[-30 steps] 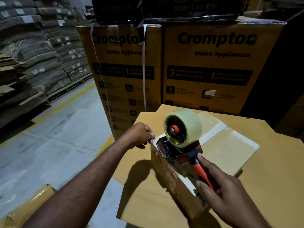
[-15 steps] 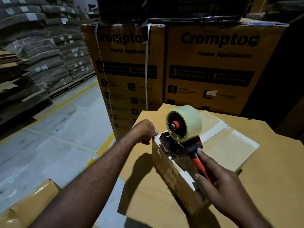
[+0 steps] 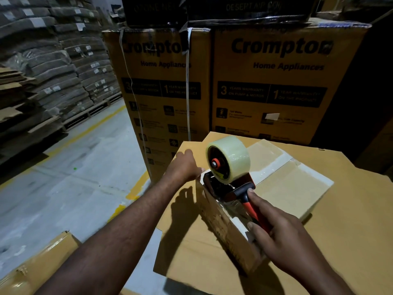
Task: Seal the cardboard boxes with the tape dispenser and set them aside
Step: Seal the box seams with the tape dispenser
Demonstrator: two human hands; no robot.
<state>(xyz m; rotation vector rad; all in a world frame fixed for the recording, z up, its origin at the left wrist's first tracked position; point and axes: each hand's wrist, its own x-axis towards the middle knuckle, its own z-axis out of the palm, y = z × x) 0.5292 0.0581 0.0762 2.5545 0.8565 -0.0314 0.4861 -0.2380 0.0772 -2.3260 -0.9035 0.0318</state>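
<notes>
Right hand [image 3: 282, 237] is wrapped round the red handle of the tape dispenser [image 3: 234, 184], which sits on the left end of the small cardboard box [image 3: 293, 188], centre-right of frame. Left hand [image 3: 184, 167] touches the box's left corner, can't tell how its fingers lie. The box is on a flat cardboard sheet [image 3: 350, 209].

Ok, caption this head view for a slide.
Right hand holds tape dispenser on a cardboard box; left hand touches its corner.

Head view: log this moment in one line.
right hand grips tape dispenser on box edge | left hand at box corner | tape strip across top
</notes>
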